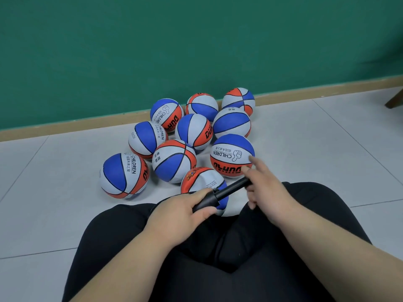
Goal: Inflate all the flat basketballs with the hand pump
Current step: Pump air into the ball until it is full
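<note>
Black tube hand pump point(222, 194), just one, sits above the lap point(218, 247): left hand point(181, 212) fingers wrap its thick end, right hand point(268, 192) fingers pinch its thin end. Ten blue, white and orange basketballs point(174, 160) sit beyond on the grey floor point(305, 149).

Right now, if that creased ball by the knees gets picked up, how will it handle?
The creased ball looks caved in, so it would probably squash when gripped, not hold shape. Sagging on the floor, it likely won't roll like the round ball beside it.
</note>
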